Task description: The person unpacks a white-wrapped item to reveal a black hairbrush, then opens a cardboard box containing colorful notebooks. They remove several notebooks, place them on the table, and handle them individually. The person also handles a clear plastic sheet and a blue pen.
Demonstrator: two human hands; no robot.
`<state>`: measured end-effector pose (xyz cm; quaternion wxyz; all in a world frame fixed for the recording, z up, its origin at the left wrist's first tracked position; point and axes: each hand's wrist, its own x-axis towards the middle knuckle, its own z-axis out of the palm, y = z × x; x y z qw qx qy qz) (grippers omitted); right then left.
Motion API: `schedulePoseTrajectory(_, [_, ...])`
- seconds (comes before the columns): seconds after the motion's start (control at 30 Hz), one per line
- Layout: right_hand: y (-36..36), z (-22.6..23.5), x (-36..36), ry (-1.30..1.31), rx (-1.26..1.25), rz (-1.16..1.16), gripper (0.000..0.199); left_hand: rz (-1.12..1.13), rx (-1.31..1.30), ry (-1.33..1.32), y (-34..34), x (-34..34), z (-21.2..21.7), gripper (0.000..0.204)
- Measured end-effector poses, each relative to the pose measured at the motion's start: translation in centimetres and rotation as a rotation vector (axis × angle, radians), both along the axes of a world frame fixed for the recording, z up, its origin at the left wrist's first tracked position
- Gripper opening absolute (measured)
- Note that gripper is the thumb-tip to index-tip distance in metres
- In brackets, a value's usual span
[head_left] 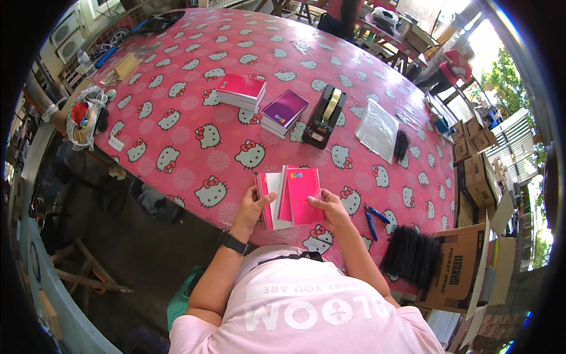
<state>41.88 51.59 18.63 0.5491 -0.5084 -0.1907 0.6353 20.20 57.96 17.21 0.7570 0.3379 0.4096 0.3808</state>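
My left hand [254, 207] is closed around the left side of a small bunch of pocket notebooks, its thumb lying on a white face. The upper pink notebooks [303, 197] are fanned to the right, and my right hand [331, 207] grips their right edge with the thumb on the top cover. The bunch is held over the near edge of the table. Beyond it stand a stack of pink notebooks [242, 88] and a stack of purple notebooks [285, 110]. Blue-handled pliers [370, 223] lie to the right of my right hand.
A black tape dispenser [325, 117] stands beside the purple stack. Clear plastic sleeves [377, 130] lie to its right. Black spiral coils [410, 255] are piled near an open cardboard box [457, 268] at the right. The pink patterned tablecloth [188, 135] covers the table. Two people are in the background.
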Motion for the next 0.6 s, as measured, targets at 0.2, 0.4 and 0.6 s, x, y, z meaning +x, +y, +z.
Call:
schedulePoseTrajectory(0.2, [0.0,1.7,-0.4,0.089,-0.037,0.051,0.030,-0.013,0.108,0.081,0.0,0.0,-1.1,0.073])
schedulePoseTrajectory(0.4, [-0.6,0.7,1.4,0.100,0.021,-0.006,0.027,-0.002,0.094,0.077,0.1,0.3,-1.3,0.072])
schedulePoseTrajectory(0.6, [-1.6,0.2,2.3,0.261,0.028,-0.032,0.027,-0.105,-0.155,-0.175,0.2,-1.8,-0.1,0.072])
